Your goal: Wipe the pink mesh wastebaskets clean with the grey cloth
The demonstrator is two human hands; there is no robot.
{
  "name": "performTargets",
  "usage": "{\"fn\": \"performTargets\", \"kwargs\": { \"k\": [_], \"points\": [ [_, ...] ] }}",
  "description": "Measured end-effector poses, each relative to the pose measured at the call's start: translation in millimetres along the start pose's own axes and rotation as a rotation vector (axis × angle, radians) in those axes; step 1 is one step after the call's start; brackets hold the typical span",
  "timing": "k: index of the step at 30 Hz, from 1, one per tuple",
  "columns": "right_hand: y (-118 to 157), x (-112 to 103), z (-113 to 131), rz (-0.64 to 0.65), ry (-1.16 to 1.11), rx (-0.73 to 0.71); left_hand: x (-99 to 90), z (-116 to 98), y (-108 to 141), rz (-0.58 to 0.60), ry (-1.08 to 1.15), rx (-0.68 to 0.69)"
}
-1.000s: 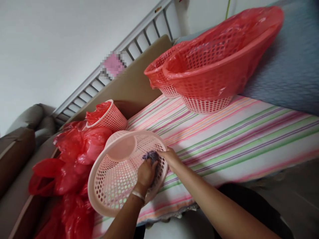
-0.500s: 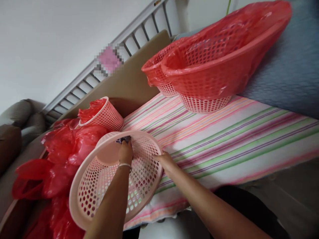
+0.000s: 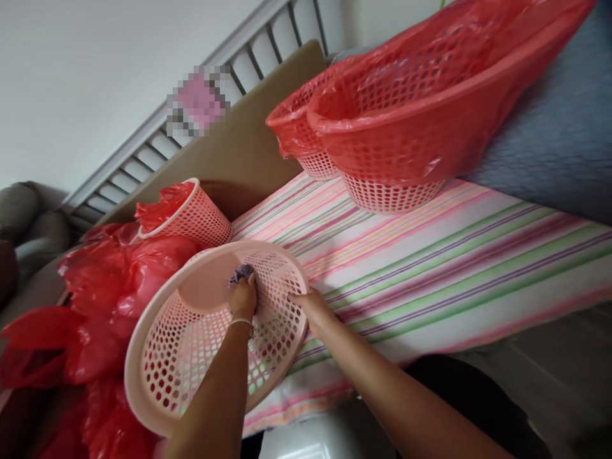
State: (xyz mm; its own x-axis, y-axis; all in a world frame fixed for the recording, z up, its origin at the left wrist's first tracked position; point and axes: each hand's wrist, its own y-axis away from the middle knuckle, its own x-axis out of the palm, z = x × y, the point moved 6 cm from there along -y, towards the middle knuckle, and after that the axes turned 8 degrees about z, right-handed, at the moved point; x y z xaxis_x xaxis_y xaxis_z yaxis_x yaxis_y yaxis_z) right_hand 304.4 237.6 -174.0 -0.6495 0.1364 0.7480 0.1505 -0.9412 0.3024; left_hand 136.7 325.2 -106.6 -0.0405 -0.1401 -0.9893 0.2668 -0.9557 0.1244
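Observation:
A light pink plastic basket [image 3: 136,357] with holes in its wall lies tipped on the striped cloth, its mouth toward me. Deep inside it, my left hand [image 3: 243,298] is closed on a dark, crumpled cleaning cloth [image 3: 241,274] against the inner wall near the solid bottom. My right hand [image 3: 308,307] grips the basket's right rim, the fingers inside and part of the hand outside. A bracelet circles my left wrist.
Two baskets lined with red plastic bags [image 3: 396,146] stand upright at the back right. On the left, a smaller pink basket [image 3: 210,217] lies on its side beside heaped red bags [image 3: 100,280]. Striped cloth [image 3: 430,274] covers the surface, with a tan board [image 3: 268,121] and grey railing behind.
My left hand has drawn the cloth slightly down along the inner wall, away from the basket's bottom. My right hand keeps its hold on the rim. The view has shifted a little.

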Motion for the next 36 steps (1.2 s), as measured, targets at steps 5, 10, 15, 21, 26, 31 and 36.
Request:
{"fn": "performTargets", "kwargs": {
  "k": [5,10,15,21,26,31,36],
  "points": [
    [1,2,-3,0.018,-0.029,-0.009,2.9,-18,42,0.003,0.017,0.081],
    [4,5,19,0.035,0.042,-0.074,7.7,-40,94,0.013,-0.003,0.226],
    [11,-3,78,-0.025,0.441,-0.336,9.9,-57,146,0.086,-0.061,0.450],
    [16,-8,69,-0.038,0.397,-0.261,-9.2,-56,145,0.321,0.035,0.594],
    [18,-1,55,-0.016,0.337,-0.263,-55.8,-35,57,0.048,0.032,0.255],
    [15,0,50,-0.015,0.317,-0.199,-38.6,-18,-1,-0.023,-0.034,0.101],
    [8,-5,47,-0.065,0.230,-0.178,1.5,-12,-22,0.081,-0.071,0.097]
  ]
}}
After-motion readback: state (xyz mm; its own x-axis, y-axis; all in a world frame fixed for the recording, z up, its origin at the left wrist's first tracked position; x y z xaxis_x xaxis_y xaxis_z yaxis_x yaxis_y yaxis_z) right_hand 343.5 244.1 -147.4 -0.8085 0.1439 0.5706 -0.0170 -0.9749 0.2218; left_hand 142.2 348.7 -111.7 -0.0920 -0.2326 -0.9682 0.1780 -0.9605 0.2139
